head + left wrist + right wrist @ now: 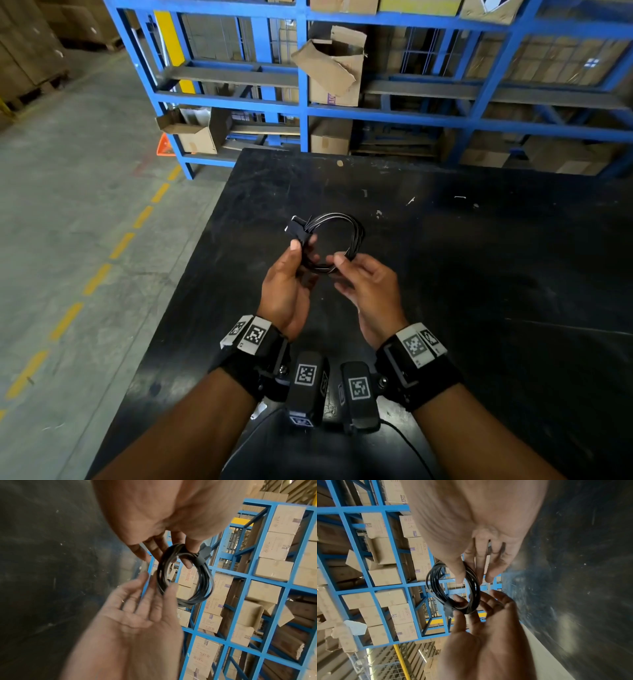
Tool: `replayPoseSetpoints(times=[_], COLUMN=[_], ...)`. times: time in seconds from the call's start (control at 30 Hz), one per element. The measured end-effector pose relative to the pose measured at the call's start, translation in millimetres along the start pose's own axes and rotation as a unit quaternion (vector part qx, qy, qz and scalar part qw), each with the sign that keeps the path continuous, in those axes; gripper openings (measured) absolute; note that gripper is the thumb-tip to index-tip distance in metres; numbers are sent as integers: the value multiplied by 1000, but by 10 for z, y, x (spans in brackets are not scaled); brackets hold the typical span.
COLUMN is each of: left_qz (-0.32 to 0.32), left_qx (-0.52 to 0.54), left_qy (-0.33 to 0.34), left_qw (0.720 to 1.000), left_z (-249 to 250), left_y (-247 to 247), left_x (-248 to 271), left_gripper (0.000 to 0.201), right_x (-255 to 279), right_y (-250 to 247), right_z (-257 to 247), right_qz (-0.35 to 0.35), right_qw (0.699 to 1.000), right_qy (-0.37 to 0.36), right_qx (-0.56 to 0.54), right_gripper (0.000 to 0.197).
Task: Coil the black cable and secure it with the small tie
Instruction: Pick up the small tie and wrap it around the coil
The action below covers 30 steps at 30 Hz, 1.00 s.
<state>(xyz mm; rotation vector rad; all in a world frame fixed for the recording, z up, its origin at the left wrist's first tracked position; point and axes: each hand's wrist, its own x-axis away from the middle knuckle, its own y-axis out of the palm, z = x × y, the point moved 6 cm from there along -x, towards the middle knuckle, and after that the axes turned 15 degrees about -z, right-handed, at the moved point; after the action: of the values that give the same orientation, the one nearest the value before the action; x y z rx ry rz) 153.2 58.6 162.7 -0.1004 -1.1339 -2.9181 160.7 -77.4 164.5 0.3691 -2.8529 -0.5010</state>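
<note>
The black cable [352,229] is wound into a small round coil and held in the air above the black table [479,257]. A small black tie [297,229] wraps the strands at the coil's left side, its tab sticking out. My left hand [303,245] pinches the coil right at the tie, thumb on top and a finger through the loop. In the left wrist view the tie [199,559] sits just beside that thumb. My right hand [337,270] has straight, spread fingers, with its thumb touching the coil's near strands [433,580].
Blue steel racking [301,109] stacked with cardboard boxes stands just past the table's far edge. A concrete floor with a dashed yellow line [96,277] lies to the left. Small white scraps [411,200] dot the tabletop.
</note>
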Motion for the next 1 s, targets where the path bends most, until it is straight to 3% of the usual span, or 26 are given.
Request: replayPoseSetpoints(times=[0.1, 0.17, 0.3, 0.4, 0.5, 0.6, 0.7, 0.83, 1.0], left_qz=[-32, -16, 10, -71, -180, -192, -151, -94, 17], left_qx=[-79, -116, -196, -312, -413, -462, -463, -452, -370], left_qy=[-48, -68, -36, -15, -34, -49, -41, -48, -42], left_qw=[995, 991, 980, 947, 892, 864, 872, 886, 928], left_z=[-74, -104, 108, 287, 269, 212, 214, 256, 352], left_y=[-49, -177, -406, -325, -155, -220, -424, -727, -1221], left_x=[105, 157, 105, 6, -12, 54, 177, 391, 732], left_gripper=[32, 29, 46, 44, 34, 24, 22, 21, 22], right_x=[-33, -52, -139, -188, -188, -194, -205, -186, -154], right_y=[-32, -68, -159, -138, -43, 42, 83, 282, 534], right_z=[-174, -308, -454, -378, -290, -184, -64, 193, 528], right_qz=[10, 18, -29, -119, -196, -238, -211, -213, -222], right_qw=[999, 996, 968, 918, 878, 861, 894, 899, 915], right_qy=[-42, -63, -96, -72, -32, 5, 16, 9, 1], right_qx=[-1, 55, 228, 371, 435, 449, 395, 383, 338], right_gripper=[16, 14, 14, 6, 7, 12, 25, 29, 31])
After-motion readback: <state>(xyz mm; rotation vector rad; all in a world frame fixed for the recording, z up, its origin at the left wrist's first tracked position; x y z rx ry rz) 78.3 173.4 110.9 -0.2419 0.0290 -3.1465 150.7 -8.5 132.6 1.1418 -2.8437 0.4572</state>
